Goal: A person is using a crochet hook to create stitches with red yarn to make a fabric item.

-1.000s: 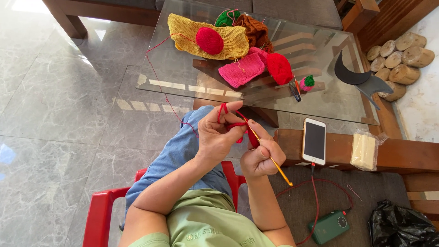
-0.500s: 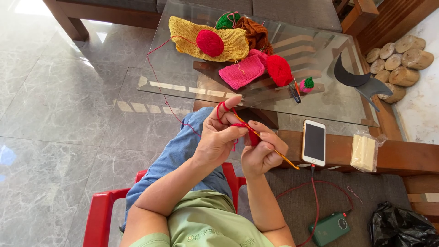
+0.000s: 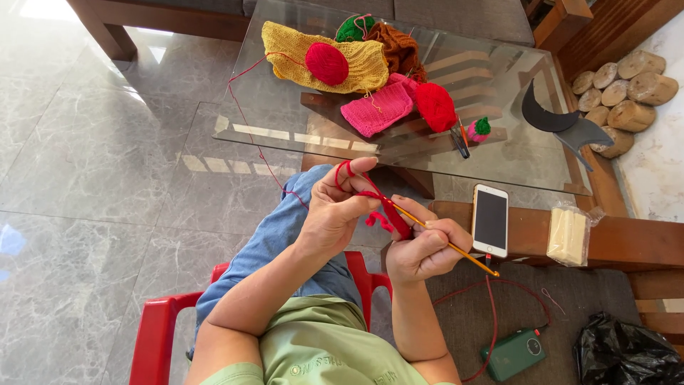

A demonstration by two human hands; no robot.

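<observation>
Two hands meet over our lap: our left hand (image 3: 335, 214) pinches the small red crocheted piece (image 3: 388, 214), red yarn (image 3: 246, 114) looped over its forefinger toward 11 o'clock, while our right hand (image 3: 424, 249) grips the slim yellow crochet hook (image 3: 456, 249), best worked evenly with steady tension.

On the glass table (image 3: 499, 160), two red yarn balls (image 3: 327, 63) are counted, with one green ball (image 3: 354, 28), one yellow knitted piece (image 3: 285, 46), one pink piece (image 3: 376, 110) and one brown piece (image 3: 399, 46). Beside the table, one phone (image 3: 490, 219) and seven wooden logs (image 3: 627, 85) are seen.
</observation>
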